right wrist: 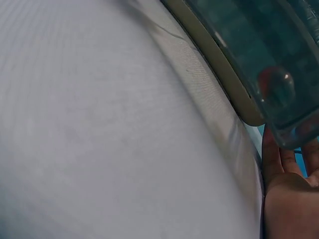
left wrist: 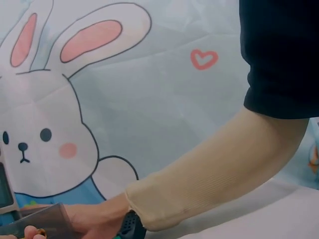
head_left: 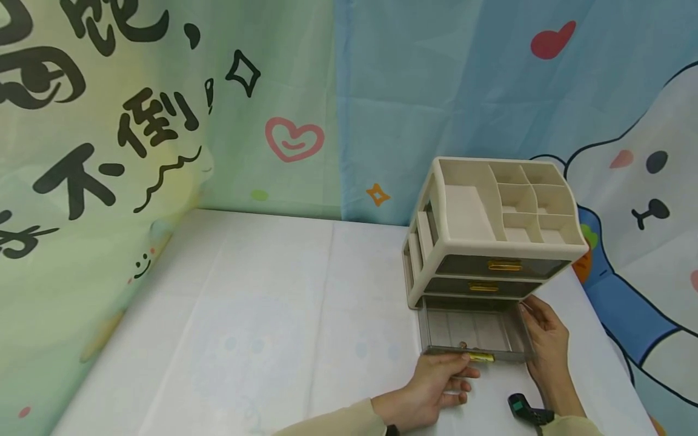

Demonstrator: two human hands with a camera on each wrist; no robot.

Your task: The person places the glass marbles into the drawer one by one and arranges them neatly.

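Observation:
A small cream desktop cabinet (head_left: 420,266) has its bottom drawer (head_left: 469,327) slid out. This drawer is see-through grey with a gold handle (head_left: 482,357), and no contents are visible in it. My left hand (head_left: 431,387) pinches the drawer's front wall beside the handle, one fingertip showing over the rim. On the other side, my right hand (head_left: 548,339) rests along the drawer's right wall, close to the cabinet body. Its fingers look fairly straight in the right wrist view, beside the drawer's corner (right wrist: 294,124); the drawer partly hides them.
Two upper drawers with gold handles (head_left: 504,265) are closed. The cabinet top has open compartments (head_left: 518,200). A white cloth covers the table (head_left: 262,303), and printed curtains (head_left: 392,91) stand behind and to the left. A black wrist device (head_left: 526,409) sits at my right wrist.

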